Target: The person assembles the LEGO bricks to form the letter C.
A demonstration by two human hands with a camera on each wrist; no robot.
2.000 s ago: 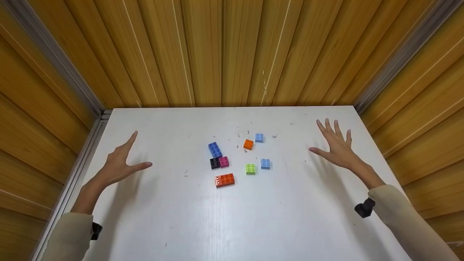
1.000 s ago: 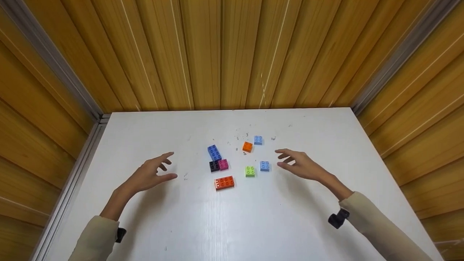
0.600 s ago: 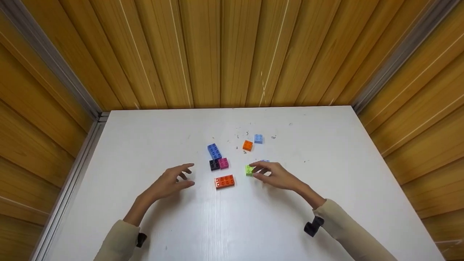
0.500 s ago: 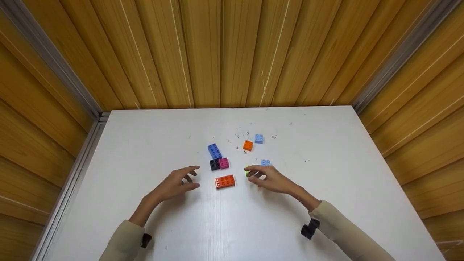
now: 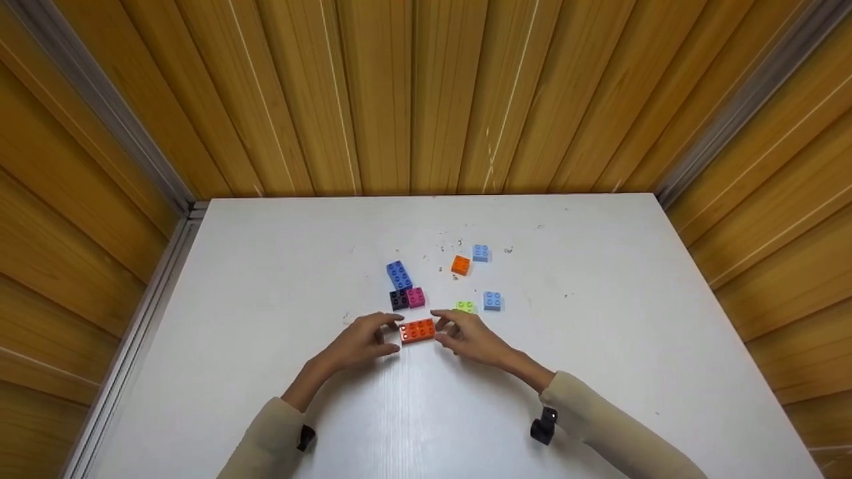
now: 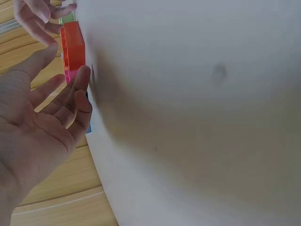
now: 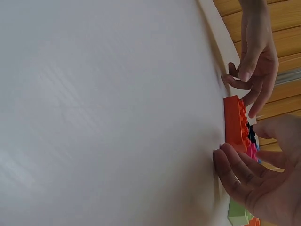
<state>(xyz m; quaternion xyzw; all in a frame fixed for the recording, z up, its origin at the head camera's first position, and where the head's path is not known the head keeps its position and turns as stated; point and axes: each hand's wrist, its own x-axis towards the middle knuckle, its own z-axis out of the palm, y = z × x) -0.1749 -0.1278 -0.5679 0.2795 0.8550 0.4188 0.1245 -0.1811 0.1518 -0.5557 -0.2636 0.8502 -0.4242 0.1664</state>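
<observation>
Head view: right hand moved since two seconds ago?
Yes: the right hand has moved leftward, from near the right edge of the white table to beside the long orange brick.

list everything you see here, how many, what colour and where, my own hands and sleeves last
Wall panels: several, wood-look brown, back and sides
Metal posts: 2, grey, wall corners
Table: 1, white, under the bricks
Long blue brick: 1, blue, behind the black brick
Black brick: 1, black, left of the magenta brick
Magenta brick: 1, magenta, behind the long red-orange brick
Long red-orange brick: 1, red-orange, between the hands
Small orange brick: 1, orange, towards the back
Light blue bricks: 2, light blue, right of the orange and lime bricks
Lime brick: 1, lime green, partly behind the right hand
Wrist devices: 2, black, at the sleeves
Sleeves: 2, beige, front
Left hand, right hand: 2, bare, flanking the red-orange brick
</observation>
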